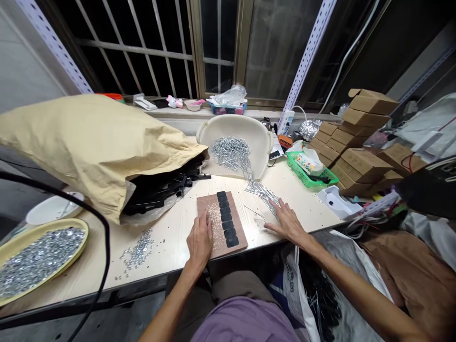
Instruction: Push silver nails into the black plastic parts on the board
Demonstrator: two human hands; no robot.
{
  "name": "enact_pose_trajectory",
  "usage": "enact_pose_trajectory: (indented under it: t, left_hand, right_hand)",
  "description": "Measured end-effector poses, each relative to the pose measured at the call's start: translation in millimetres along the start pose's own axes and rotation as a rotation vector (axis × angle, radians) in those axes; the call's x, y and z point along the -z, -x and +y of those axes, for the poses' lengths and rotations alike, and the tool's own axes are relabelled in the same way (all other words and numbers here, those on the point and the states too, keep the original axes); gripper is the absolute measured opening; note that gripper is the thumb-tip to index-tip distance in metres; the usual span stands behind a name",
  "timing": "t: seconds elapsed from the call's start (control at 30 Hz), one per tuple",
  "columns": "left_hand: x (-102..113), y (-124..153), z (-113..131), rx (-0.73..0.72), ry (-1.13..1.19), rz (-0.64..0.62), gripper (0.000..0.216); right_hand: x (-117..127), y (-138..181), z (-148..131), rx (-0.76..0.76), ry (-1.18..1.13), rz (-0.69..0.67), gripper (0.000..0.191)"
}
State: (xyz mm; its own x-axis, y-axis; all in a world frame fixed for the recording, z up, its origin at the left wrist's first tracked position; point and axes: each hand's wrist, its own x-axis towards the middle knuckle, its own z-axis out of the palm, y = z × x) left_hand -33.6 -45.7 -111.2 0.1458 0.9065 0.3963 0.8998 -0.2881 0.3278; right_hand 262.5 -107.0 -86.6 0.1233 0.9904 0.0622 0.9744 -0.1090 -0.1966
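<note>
My left hand point(200, 241) rests on the left side of a brown board point(240, 223), its fingers bent and pressed together; what they hold, if anything, is hidden. A row of several black rectangular pieces point(227, 224) runs along the board, beside a patch of small pale holes or specks. To the right, my right hand point(288, 222) is spread out, fingertips touching the near end of a pile of long thin metal rods point(262, 192). One loose rod point(253, 211) lies between the board and that hand.
Behind, a tilted white basin point(261, 142) holds many metal rods. At left are a tan sack point(96, 147) of black parts, scattered small metal pieces point(139, 249) and a yellow tray point(80, 243). A green basket point(302, 178) and stacked cardboard boxes point(363, 164) stand right.
</note>
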Motion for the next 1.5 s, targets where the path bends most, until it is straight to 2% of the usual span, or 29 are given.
enact_pose_trajectory:
  t: [0.07, 0.17, 0.3, 0.4, 0.5, 0.6, 0.83, 0.97, 1.1, 1.27, 1.37, 1.5]
  left_hand:
    - [-1, 0, -2, -0.004, -0.002, 0.005, 0.036]
    - [-3, 0, -4, -0.010, 0.007, 0.010, 0.034]
    - [-3, -1, -5, 0.001, 0.004, -0.003, 0.032]
    - [-2, -2, -4, -0.003, 0.012, 0.000, 0.032]
    - [-2, -2, -5, -0.002, 0.037, 0.008, 0.032]
    - [-2, 0, -6, 0.004, 0.062, -0.003, 0.031]
    - [1, 2, -4, 0.021, 0.088, -0.047, 0.031]
    - [2, 3, -4, 0.022, 0.099, -0.063, 0.031]
    - [4, 3, -4, 0.027, 0.153, -0.097, 0.030]
    - [14, 1, -9, 0.056, 0.351, -0.132, 0.030]
    - [22, -2, -14, 0.080, 0.468, -0.127, 0.030]
    - [30, -13, -18, 0.127, 0.570, -0.102, 0.031]
  right_hand:
    - [-15, -25, -6, -0.072, 0.051, -0.082, 0.097]
    - [-32, -53, 0, -0.117, 0.038, -0.138, 0.098]
    - [-44, -80, 9, -0.121, 0.029, -0.077, 0.100]
    - [-48, -96, 7, -0.101, 0.050, 0.033, 0.092]
    - [-52, -107, 1, 0.025, 0.039, 0.158, 0.067]
    - [-59, -118, -1, 0.208, -0.007, 0.216, 0.047]
    - [-81, -166, -7, 0.445, -0.076, 0.199, 0.043]
    - [-86, -191, -25, 0.528, -0.062, 0.229, 0.041]
    - [-81, -199, -45, 0.568, 0.031, 0.252, 0.039]
    - [-64, -185, -74, 0.422, 0.201, 0.278, 0.035]
    - [-51, -185, -106, 0.347, 0.226, 0.302, 0.037]
    - [-44, -214, -165, 0.413, 0.175, 0.139, 0.034]
